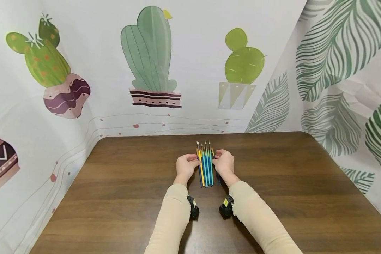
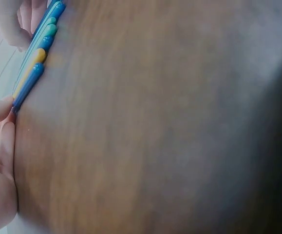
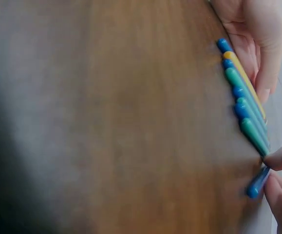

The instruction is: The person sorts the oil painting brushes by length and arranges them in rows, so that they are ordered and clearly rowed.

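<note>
Several paintbrushes (image 1: 206, 167) lie side by side on the brown table, bristles toward the far edge. Their handles are blue, teal and one yellow. At the row's left edge, my left hand (image 1: 186, 165) touches the outermost brushes, thumb beside the yellow handle (image 3: 245, 75) and a blue handle (image 2: 29, 85). My right hand (image 1: 224, 163) pinches a dark blue paintbrush (image 3: 257, 183) between thumb and finger. That brush lies at the row's right side, slightly apart from the teal handle (image 3: 253, 135) at its lower end. The right fingers hide part of its shaft.
The wooden table (image 1: 130, 197) extends on both sides of the hands. Behind it hangs a white cloth (image 1: 197, 70) printed with cacti and leaves. Black wrist cameras (image 1: 194, 209) sit beneath both forearms, close to the tabletop.
</note>
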`<state>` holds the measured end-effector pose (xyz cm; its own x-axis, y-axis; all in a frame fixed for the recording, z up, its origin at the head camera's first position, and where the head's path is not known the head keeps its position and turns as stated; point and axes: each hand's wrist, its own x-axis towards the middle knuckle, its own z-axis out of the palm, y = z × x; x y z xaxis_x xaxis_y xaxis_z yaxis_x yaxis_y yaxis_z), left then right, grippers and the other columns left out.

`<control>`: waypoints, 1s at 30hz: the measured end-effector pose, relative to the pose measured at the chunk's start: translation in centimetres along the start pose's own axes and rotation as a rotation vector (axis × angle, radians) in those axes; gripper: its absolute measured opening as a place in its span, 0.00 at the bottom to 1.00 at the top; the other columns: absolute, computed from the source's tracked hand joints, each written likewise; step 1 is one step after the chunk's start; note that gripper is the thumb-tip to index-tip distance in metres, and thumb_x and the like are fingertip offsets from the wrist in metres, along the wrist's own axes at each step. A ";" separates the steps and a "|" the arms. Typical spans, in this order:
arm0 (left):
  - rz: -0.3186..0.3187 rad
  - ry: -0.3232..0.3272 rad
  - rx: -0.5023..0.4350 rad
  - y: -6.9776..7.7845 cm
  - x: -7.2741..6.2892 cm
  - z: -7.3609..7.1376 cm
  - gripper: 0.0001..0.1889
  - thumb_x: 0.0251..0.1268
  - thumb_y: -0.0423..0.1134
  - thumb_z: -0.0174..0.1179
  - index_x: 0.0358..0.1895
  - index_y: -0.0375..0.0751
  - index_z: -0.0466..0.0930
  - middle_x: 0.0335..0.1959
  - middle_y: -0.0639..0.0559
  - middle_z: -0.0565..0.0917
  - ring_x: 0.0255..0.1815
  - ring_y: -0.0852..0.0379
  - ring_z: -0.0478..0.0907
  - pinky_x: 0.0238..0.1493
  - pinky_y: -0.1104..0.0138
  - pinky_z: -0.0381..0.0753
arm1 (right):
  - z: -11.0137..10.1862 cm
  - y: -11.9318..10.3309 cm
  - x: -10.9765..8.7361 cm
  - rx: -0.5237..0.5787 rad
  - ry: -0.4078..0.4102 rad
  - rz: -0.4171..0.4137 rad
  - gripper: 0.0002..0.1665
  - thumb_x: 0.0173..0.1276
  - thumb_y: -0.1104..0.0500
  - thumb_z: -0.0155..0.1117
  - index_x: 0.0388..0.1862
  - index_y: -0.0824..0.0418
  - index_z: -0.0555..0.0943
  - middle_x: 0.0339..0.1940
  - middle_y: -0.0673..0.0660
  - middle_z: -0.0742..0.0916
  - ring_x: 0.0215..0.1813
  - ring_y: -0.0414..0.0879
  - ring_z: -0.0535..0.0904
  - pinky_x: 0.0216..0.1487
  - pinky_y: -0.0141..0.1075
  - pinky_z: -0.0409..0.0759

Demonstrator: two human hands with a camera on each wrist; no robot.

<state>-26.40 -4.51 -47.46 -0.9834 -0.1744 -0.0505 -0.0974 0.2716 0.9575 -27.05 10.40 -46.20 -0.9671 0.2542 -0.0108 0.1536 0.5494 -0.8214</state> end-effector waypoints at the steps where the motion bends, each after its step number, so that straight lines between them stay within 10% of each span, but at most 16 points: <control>1: 0.005 0.003 0.000 0.0 0.0 0.0 0.14 0.53 0.34 0.69 0.44 0.36 0.85 0.41 0.44 0.87 0.44 0.52 0.85 0.48 0.63 0.83 | 0.0 0.1 0.0 -0.003 -0.001 -0.003 0.22 0.59 0.65 0.66 0.54 0.65 0.79 0.48 0.62 0.86 0.51 0.52 0.84 0.54 0.45 0.81; 19: 0.036 0.013 0.015 -0.3 0.0 0.0 0.11 0.53 0.33 0.68 0.41 0.37 0.85 0.37 0.47 0.88 0.40 0.55 0.84 0.43 0.66 0.83 | -0.5 0.8 0.4 0.329 0.058 0.082 0.21 0.57 0.68 0.64 0.51 0.70 0.81 0.46 0.67 0.86 0.50 0.55 0.83 0.52 0.42 0.82; 30: 0.016 -0.003 -0.005 -0.5 0.0 0.0 0.12 0.53 0.33 0.69 0.43 0.37 0.85 0.40 0.44 0.87 0.42 0.53 0.84 0.46 0.63 0.84 | -1.1 1.3 0.7 0.677 -0.004 0.193 0.24 0.58 0.74 0.58 0.56 0.74 0.76 0.55 0.72 0.80 0.30 0.35 0.80 0.30 0.26 0.81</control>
<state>-26.31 -4.63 -47.96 -0.9853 -0.1668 -0.0359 -0.0806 0.2692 0.9597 -27.30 12.15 -46.64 -0.9364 0.2931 -0.1931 0.1636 -0.1221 -0.9789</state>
